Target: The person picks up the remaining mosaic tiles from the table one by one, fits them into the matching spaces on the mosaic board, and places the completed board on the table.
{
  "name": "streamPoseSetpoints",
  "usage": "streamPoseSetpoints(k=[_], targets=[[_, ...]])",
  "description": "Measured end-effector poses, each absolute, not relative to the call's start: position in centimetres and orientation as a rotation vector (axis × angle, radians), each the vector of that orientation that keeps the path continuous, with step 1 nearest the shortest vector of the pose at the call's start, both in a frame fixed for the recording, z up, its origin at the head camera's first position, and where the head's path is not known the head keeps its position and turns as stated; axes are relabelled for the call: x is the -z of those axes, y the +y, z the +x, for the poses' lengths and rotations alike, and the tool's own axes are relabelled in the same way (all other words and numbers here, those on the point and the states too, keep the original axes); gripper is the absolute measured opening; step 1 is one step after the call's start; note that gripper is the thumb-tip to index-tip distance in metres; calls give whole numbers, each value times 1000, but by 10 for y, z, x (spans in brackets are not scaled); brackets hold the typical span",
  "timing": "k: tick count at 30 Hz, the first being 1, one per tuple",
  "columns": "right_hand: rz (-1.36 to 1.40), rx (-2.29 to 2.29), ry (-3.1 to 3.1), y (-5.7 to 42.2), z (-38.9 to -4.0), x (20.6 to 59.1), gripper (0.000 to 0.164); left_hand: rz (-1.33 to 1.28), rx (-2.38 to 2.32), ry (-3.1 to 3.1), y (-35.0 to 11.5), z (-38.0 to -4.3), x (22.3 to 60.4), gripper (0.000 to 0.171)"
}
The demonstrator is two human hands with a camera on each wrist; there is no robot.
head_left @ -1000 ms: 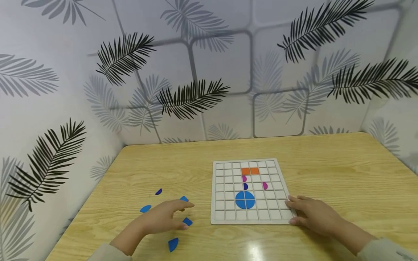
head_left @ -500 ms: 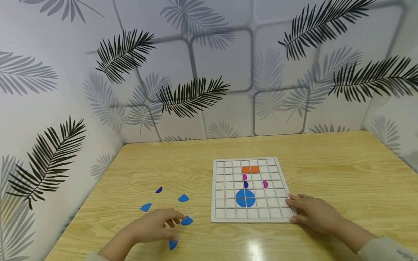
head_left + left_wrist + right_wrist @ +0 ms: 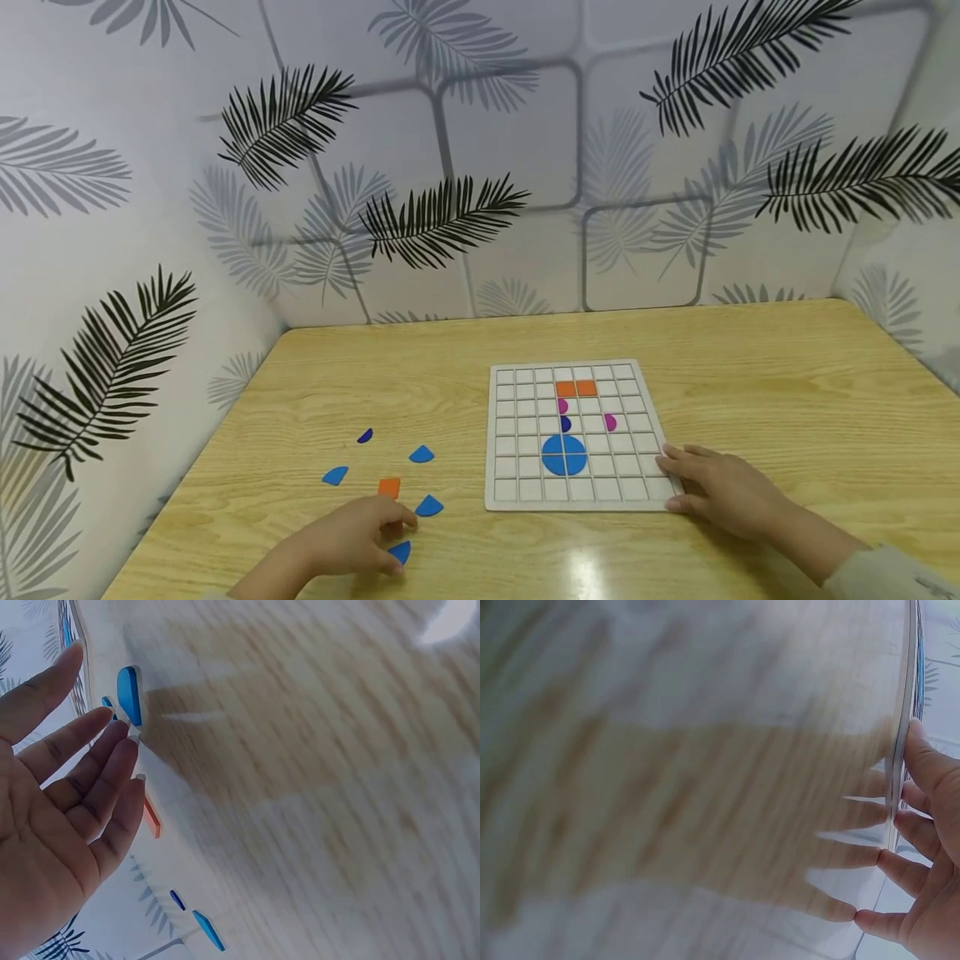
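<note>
My left hand [image 3: 347, 535] hovers low over the table, fingers loosely bent and thumb apart, holding nothing. Its thumb tip overlaps a blue quarter-circle piece [image 3: 401, 552], while its index finger is near another blue quarter-circle [image 3: 430, 507]. An orange square piece [image 3: 389, 487] lies just beyond its knuckles. In the left wrist view the palm of that hand [image 3: 45, 817] is bare, with a blue piece [image 3: 129, 696] past the fingertips. My right hand [image 3: 723, 492] rests with thumb and fingertips at the right edge of a white grid board [image 3: 525, 467].
On the board are two orange squares [image 3: 576, 388], a blue circle of quarter pieces [image 3: 555, 446], two magenta half-circles [image 3: 611, 423] and a dark blue half-circle [image 3: 566, 424]. Left of it lie more blue quarter-circles [image 3: 422, 454] and a dark blue half-circle [image 3: 365, 436]. A leaf-patterned wall [image 3: 510, 267] stands behind.
My left hand has moved left and toward me, its fingers drawing closer together. The orange square and more of the blue quarter-circles now show. My right hand stays at the board's edge.
</note>
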State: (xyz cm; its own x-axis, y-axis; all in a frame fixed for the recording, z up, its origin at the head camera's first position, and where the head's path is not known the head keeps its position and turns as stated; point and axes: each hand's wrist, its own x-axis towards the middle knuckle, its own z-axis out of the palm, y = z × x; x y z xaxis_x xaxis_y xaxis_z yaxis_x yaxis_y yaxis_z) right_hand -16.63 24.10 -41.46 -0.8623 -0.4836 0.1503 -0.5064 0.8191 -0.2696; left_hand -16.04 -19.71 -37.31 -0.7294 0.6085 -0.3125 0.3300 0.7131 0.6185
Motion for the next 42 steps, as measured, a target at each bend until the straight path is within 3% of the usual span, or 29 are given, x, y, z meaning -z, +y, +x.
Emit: streamPoseSetpoints(k=[17, 42], targets=[[798, -473, -2914, 242, -166, 416, 54, 774, -759, 2456, -196, -158, 390, 22], [796, -485, -2924, 242, -166, 415, 56, 730, -779, 2552, -194, -154, 389, 22]])
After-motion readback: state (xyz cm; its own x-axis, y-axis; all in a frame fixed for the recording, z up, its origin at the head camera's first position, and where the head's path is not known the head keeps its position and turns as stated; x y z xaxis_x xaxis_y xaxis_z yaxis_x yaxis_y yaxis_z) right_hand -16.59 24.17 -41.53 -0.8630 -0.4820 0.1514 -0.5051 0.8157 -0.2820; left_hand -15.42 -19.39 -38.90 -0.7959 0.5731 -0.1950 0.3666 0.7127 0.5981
